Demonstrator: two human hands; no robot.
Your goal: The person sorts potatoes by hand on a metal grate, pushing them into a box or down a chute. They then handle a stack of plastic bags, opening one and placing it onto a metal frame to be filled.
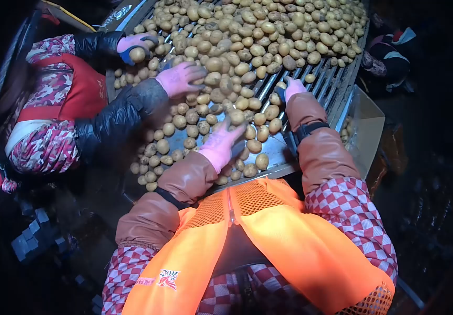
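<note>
Left grip: the left hand [221, 144], in a pink rubbery glove, lies flat and palm down. Its fingers are spread apart over the potatoes [247, 37] and close on nothing.
Right grip: the right hand [293, 88], also in a pink glove, curls its fingers down at the edge of the heap. Whether they clasp a potato cannot be told.
Potatoes: small, rounded to oval, with dull tan skins. They are heaped thick at the far end and thin to a single loose layer under the left hand.
Bed: parallel metal bars [327, 79], ribbed and grey, show bare beside the right hand. A smooth steel plate [277, 150] lies at the near edge.
Sleeves: brown and puffy with a slight sheen. A black strap [306, 131] circles the right forearm.
Vest: bright orange [289, 241], smooth cloth with a mesh panel at the chest, worn over red-and-white checks.
Co-worker: stands to the left in glossy black quilted sleeves and pink gloves. The near glove [180, 79] rests on the heap. The far glove [138, 41] is wrapped around one round potato.
Box: brown cardboard [368, 126], open-topped, just right of the bars with a few potatoes at its rim.
</note>
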